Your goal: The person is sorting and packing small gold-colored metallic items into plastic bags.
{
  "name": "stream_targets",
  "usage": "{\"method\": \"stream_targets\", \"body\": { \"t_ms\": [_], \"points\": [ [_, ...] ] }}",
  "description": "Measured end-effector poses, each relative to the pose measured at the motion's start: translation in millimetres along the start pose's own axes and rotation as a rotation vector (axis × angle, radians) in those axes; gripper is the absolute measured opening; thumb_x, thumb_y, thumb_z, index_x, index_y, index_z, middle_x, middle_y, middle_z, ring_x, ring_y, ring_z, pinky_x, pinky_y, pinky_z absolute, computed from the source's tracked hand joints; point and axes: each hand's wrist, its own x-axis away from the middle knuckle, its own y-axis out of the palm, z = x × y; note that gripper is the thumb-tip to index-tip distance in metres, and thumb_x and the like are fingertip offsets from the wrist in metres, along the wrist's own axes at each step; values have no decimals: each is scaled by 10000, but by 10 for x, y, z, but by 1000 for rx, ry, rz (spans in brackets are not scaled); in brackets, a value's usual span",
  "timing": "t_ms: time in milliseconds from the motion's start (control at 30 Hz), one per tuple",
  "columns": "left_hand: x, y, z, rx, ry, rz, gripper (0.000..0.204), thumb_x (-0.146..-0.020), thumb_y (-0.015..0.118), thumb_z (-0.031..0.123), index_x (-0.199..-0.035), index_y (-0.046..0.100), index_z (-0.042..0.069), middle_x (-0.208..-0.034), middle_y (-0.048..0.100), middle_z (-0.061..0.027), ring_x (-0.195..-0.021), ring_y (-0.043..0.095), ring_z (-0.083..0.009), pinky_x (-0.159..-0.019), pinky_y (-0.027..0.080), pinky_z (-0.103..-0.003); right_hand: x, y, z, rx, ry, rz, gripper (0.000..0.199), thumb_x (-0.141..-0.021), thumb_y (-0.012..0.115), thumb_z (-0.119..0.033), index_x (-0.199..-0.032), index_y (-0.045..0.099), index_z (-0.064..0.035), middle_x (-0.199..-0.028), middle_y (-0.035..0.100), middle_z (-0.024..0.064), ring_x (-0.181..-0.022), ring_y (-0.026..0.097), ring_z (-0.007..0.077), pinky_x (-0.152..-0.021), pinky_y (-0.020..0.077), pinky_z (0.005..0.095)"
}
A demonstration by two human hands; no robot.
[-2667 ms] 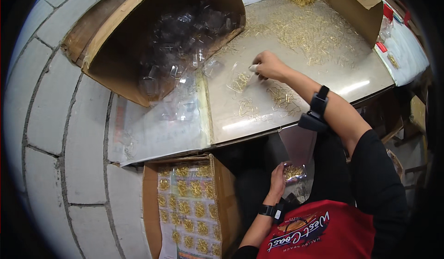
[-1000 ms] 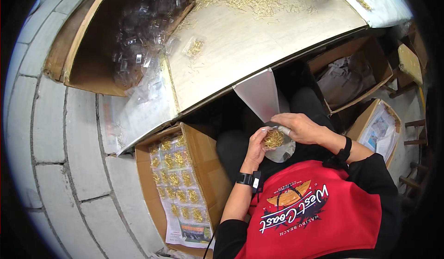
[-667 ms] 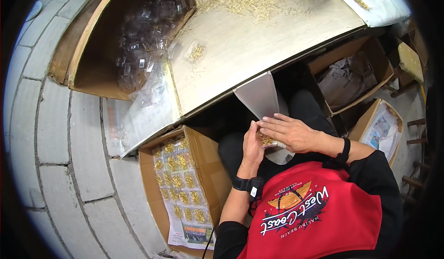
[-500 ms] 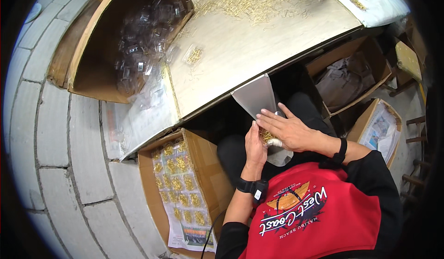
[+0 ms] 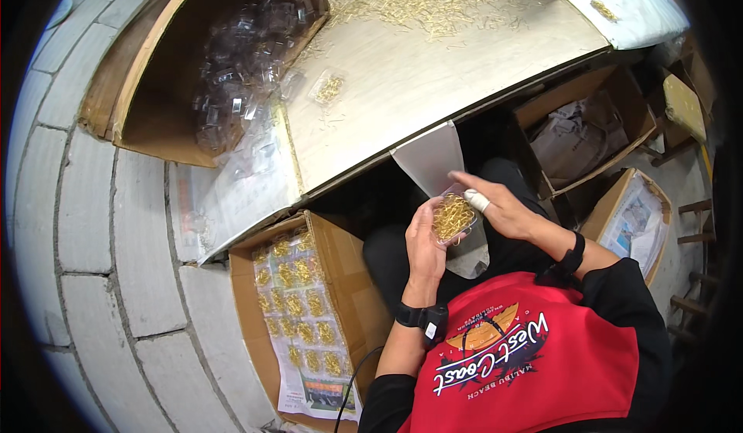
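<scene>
Over my lap, my left hand [image 5: 425, 245] is wrapped round the left side of a small clear plastic box [image 5: 443, 239]. Thin gold-coloured bent metal pieces [image 5: 455, 215] fill it in a tangle, and its top looks uncovered. My right hand [image 5: 503, 207] closes on the box's right side, with a white-wrapped digit at the rim. Some fingers under the box are hidden. Just beyond my hands, a pale flat panel [image 5: 432, 157] slopes down from the table edge towards my lap.
Loose gold pieces [image 5: 433, 0] lie across the far table [image 5: 371, 108], with another filled clear box [image 5: 329, 88] nearer. A cardboard box [image 5: 147, 116] at left holds clear plastic boxes [image 5: 240, 85]. Rows of filled boxes [image 5: 294, 305] sit in a carton [image 5: 348, 301] by my left arm.
My right hand has slid off the top of the box to its right side, uncovering the gold pieces. My left hand keeps its hold, and the box now tilts into view.
</scene>
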Motion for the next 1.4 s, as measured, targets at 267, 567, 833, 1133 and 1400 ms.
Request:
{"method": "stream_targets", "body": {
  "t_ms": [267, 567, 833, 1133, 1400],
  "points": [
    [-5, -122, -96, -65, -12, 17, 352, -973, 433, 308, -1120, 523, 1, -999, 621, -122, -823, 654, -192, -586, 596, -312, -59, 120, -38, -14, 5, -104, 499, -907, 467, -131, -1372, 334, -10, -1366, 413, 208, -1278, 402, 336, -1055, 324, 379],
    [-13, -103, -107, 3, 58, 3, 375, -999, 367, 301, -1186, 488, -1, -1107, 582, -106, -954, 606, -172, -784, 525, -310, -57, 48, -184, 647, -328, -297, 776, -766, 651, -429, -1398, 337, -105, -1461, 324, 87, -1382, 247, 240, -1107, 158, 525],
    [-25, -111, -147, -11, 122, 75, 330, -997, 400, 291, -1130, 517, 13, -1039, 584, -58, -943, 578, -128, -796, 493, -285, -69, 266, -266, 830, -258, -239, 617, -825, 594, -275, -1368, 383, -72, -1449, 344, 105, -1372, 270, 244, -1101, 172, 520],
    [-19, -128, -92, 31, 159, 103, 353, -999, 379, 329, -1102, 524, 24, -1016, 588, -69, -889, 600, -145, -757, 512, -281, -88, 312, -326, 794, -385, -283, 649, -860, 521, -406, -1356, 379, -13, -1432, 351, 159, -1365, 278, 283, -1103, 191, 494],
    [42, -168, 153, -24, 99, 62, 444, -990, 337, 385, -1140, 519, 8, -1054, 611, -151, -872, 656, -231, -557, 596, -320, -127, -92, -462, 521, -389, 32, 557, -900, 512, -329, -1359, 393, -38, -1410, 391, 159, -1341, 324, 313, -1088, 243, 470]
  ]
}}
